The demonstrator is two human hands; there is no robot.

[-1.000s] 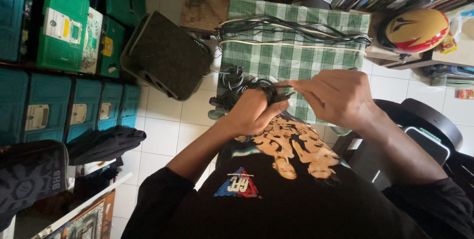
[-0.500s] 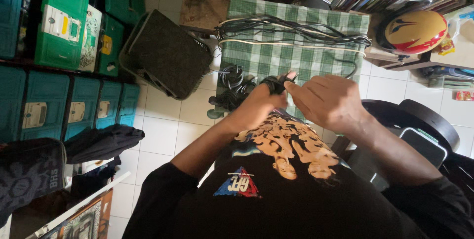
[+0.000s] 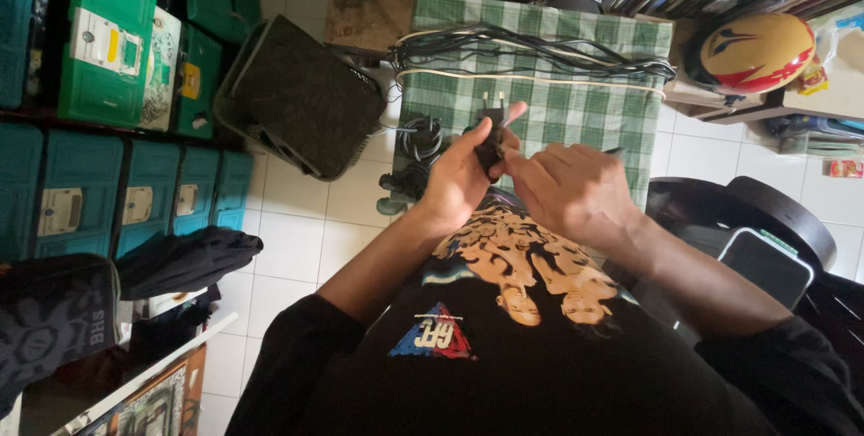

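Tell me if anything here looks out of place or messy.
Mostly the cables: a loose tangle sprawls across the green checked cloth, and another bundle lies at its edge. The left hand grips a black plug, with the right hand beside it.

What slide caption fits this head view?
Left hand grips a black two-pin plug above a green checked cloth; right hand alongside.

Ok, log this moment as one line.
left hand: grips black plug, prongs up | right hand: closed on its cable | behind: green checked cloth with loose cables
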